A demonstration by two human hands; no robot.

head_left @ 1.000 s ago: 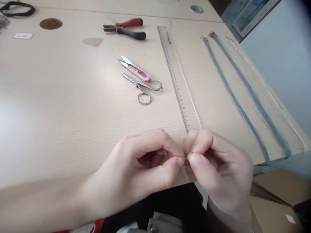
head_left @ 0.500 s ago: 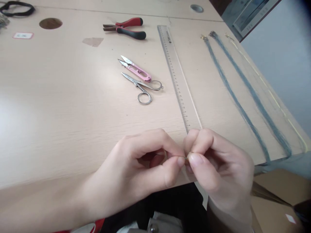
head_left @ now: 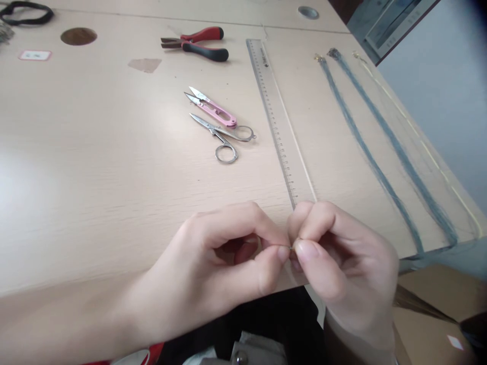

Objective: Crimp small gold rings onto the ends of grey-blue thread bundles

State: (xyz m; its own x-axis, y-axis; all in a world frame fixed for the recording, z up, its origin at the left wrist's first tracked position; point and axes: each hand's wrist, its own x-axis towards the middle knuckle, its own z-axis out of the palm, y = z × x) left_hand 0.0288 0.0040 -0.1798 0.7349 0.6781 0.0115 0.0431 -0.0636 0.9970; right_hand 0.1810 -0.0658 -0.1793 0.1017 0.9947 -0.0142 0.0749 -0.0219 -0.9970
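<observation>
My left hand (head_left: 232, 253) and my right hand (head_left: 338, 258) meet at the table's front edge, fingertips almost touching. Each pinches with thumb and forefinger. Between the tips a tiny yellowish strand-like bit (head_left: 292, 248) shows, too small to name; the fingers cover the rest. Beyond the hands lies a clear ruler (head_left: 279, 121), its near end behind my right fingers. Left of it are silver scissors (head_left: 218, 133) with blades nearly together and pink thread snips (head_left: 215, 109).
Pliers (head_left: 196, 43) with red and black handles lie farther back. Two blue-grey thread bundles (head_left: 365, 142) (head_left: 399, 147) and a pale yellow strand (head_left: 422, 142) stretch along the right side. A cardboard box (head_left: 429, 324) stands below the table edge. A black band (head_left: 26, 20) lies far left.
</observation>
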